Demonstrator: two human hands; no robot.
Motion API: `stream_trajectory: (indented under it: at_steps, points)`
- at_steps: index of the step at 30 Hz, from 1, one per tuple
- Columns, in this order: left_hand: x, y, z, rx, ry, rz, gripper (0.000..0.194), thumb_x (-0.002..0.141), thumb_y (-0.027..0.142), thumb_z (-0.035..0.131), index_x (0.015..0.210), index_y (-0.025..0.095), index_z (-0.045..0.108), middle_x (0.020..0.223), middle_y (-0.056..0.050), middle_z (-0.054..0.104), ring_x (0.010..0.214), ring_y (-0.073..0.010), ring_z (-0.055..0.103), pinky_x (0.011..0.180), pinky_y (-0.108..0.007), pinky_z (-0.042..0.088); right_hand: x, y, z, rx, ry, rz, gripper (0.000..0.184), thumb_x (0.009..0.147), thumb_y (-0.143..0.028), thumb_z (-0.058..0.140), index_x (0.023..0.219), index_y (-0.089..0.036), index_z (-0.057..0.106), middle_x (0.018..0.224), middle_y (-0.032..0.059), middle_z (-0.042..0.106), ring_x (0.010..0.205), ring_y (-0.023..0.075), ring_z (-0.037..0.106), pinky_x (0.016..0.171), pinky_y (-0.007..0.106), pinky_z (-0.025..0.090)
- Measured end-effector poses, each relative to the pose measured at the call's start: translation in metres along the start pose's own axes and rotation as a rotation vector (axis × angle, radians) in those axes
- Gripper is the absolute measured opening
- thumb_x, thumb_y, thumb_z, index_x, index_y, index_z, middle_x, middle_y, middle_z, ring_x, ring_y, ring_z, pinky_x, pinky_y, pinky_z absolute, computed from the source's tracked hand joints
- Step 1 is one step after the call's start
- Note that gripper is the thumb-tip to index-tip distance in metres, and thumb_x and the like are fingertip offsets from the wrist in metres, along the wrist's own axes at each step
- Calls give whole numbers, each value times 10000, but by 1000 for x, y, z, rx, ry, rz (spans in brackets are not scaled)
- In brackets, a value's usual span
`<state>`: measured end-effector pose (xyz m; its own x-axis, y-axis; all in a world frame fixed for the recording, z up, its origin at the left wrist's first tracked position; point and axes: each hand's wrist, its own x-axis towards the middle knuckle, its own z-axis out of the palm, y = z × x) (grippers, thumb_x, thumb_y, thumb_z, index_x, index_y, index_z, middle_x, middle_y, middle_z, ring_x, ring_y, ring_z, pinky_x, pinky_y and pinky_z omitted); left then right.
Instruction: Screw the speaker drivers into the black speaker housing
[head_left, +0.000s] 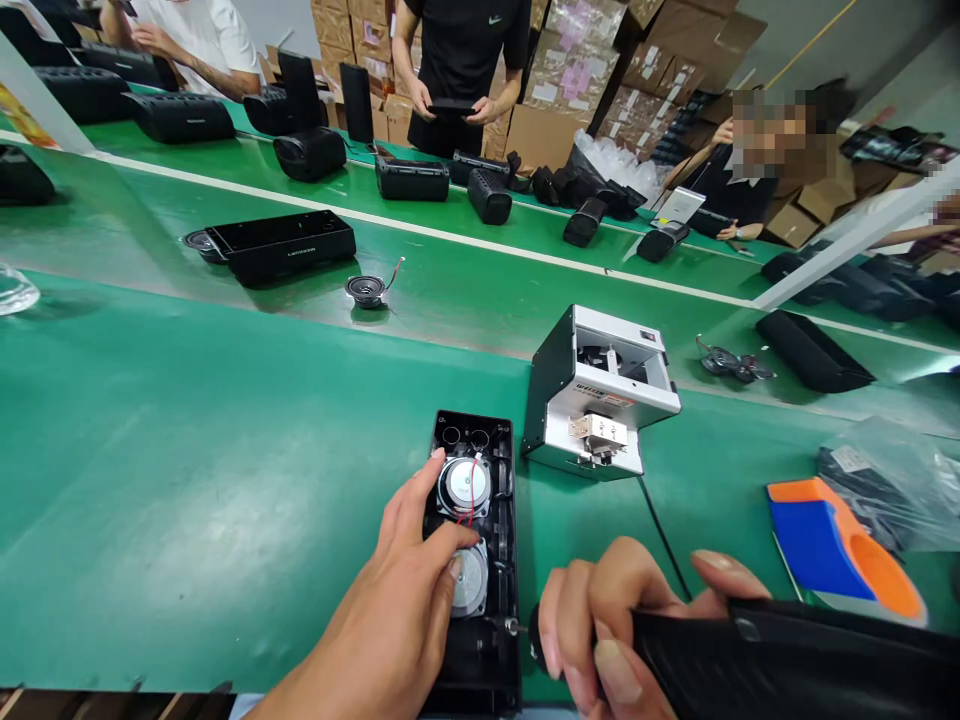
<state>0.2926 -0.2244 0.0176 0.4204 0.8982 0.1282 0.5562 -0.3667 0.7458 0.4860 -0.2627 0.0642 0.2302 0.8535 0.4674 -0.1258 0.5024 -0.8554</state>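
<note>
A long black speaker housing lies open on the green bench, with two round silver-backed speaker drivers inside. My left hand reaches over its left edge. Thumb and a finger hold the lower driver; another fingertip touches the edge of the upper driver. Thin red wires run between the drivers. My right hand is wrapped round a black electric screwdriver. Its bit points left, at the housing's right wall beside the lower driver. Whether the tip touches a screw is unclear.
A silver-and-black screw feeder stands right of the housing, its cable running toward me. Further right are a blue-and-orange tray and a plastic bag. Beyond lie a loose driver and a black speaker. Several people work across the bench.
</note>
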Motion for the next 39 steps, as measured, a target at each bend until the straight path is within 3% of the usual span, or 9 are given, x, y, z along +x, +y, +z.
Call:
stream_trajectory:
  at_steps: [5, 11, 20, 25, 36, 39]
  points:
    - [1, 2, -2, -20, -39, -44, 398, 1122, 129, 339, 1264, 331, 650, 1918, 36, 52, 1768, -293, 202, 1284, -635, 532, -4, 7, 4, 55, 11, 3, 543, 1105, -195, 680, 1526, -410, 413, 821, -87, 558, 523, 106, 542, 488, 273, 533]
    - [0, 5, -2, -16, -34, -25, 386, 1103, 105, 386, 1271, 303, 671, 1915, -6, 97, 1762, -310, 225, 1299, -605, 523, -6, 10, 4, 80, 11, 66, 563, 1102, -157, 654, 1536, -408, 398, 831, -75, 568, 572, 124, 562, 525, 287, 538]
    - [-3, 5, -1, -23, -40, -42, 372, 1109, 122, 382, 1268, 316, 657, 1917, 13, 72, 1757, -303, 236, 1285, -588, 544, -7, 14, 5, 70, -37, -65, 518, 1115, -174, 654, 1532, -395, 442, 816, -80, 549, 503, 113, 521, 431, 259, 488]
    - [-2, 5, -1, -8, -38, -34, 373, 1112, 137, 358, 1252, 330, 646, 1911, 30, 87, 1756, -292, 236, 1279, -603, 549, -9, 12, -2, 91, -45, -32, 572, 1086, -148, 713, 1522, -409, 451, 825, -79, 597, 524, 126, 594, 473, 281, 556]
    - [-2, 4, 1, 0, -31, -17, 381, 1091, 105, 379, 1268, 317, 642, 1920, 17, 69, 1758, -302, 229, 1264, -586, 569, -4, 15, 11, 42, -79, -92, 475, 1121, -193, 635, 1509, -409, 466, 795, -88, 496, 471, 112, 468, 388, 242, 441]
    - [-2, 5, 2, 2, -35, -17, 389, 1084, 100, 384, 1273, 321, 643, 1923, 24, 63, 1757, -310, 233, 1258, -589, 574, -1, 14, 10, 22, -124, -90, 516, 1072, -143, 666, 1450, -442, 481, 817, -80, 490, 499, 125, 504, 407, 239, 459]
